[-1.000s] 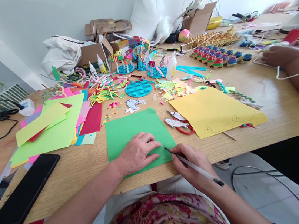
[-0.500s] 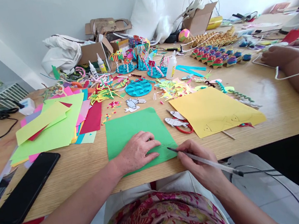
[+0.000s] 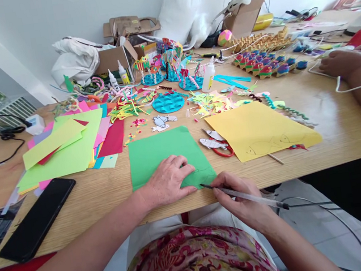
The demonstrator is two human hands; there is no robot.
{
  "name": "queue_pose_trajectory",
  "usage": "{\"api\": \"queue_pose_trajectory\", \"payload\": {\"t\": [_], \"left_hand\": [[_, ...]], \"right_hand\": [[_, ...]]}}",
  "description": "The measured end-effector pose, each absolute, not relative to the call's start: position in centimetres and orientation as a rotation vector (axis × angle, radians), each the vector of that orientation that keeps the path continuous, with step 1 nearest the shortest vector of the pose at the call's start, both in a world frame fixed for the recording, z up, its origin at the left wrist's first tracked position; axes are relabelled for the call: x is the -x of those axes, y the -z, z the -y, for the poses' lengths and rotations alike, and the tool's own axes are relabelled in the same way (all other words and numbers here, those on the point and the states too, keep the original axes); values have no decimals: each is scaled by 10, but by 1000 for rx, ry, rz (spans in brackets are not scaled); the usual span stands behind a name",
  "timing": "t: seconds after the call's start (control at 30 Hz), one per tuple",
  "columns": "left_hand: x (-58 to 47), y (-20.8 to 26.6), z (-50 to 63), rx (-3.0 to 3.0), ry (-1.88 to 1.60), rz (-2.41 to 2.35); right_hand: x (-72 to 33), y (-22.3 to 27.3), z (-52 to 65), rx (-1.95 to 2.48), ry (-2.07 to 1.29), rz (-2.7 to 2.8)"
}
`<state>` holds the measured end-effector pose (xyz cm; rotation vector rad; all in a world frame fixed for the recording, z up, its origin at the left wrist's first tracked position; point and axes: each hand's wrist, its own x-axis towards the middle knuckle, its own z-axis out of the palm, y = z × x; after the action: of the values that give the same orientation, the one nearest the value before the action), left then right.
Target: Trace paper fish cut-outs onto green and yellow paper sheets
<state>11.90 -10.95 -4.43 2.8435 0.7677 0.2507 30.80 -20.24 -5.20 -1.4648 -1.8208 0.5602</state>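
A sheet of green paper (image 3: 158, 150) lies at the table's front edge, with faint pen lines near its right side. My left hand (image 3: 170, 180) rests on it, fingers stretched out and thumb apart. A pen (image 3: 246, 194) is pinched in my right hand (image 3: 235, 193); its dark tip touches or hovers just over the sheet's lower right part. To the right is yellow paper (image 3: 254, 126) with fish outlines drawn along its lower edge. White paper fish cutouts (image 3: 213, 143) lie on red-handled scissors (image 3: 225, 151), partly under the yellow sheet.
Coloured paper sheets (image 3: 63, 144) and a black phone (image 3: 39, 220) lie at left. Behind are paper scraps (image 3: 212, 101), a blue scalloped disc (image 3: 168, 103), glue bottles (image 3: 208, 76) and painted egg trays (image 3: 265, 64). Another person's hand (image 3: 339, 62) is at far right.
The pen tip in my right hand has moved slightly down towards the green sheet's lower edge. More pen line shows on the paper. My left hand stays on the sheet.
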Motion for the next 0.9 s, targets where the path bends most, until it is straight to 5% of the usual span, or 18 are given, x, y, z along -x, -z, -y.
{"api": "queue_pose_trajectory", "payload": {"t": [0.9], "left_hand": [[-119, 49, 111, -2830, -282, -791]], "right_hand": [[-308, 54, 202, 1457, -509, 1874]]}}
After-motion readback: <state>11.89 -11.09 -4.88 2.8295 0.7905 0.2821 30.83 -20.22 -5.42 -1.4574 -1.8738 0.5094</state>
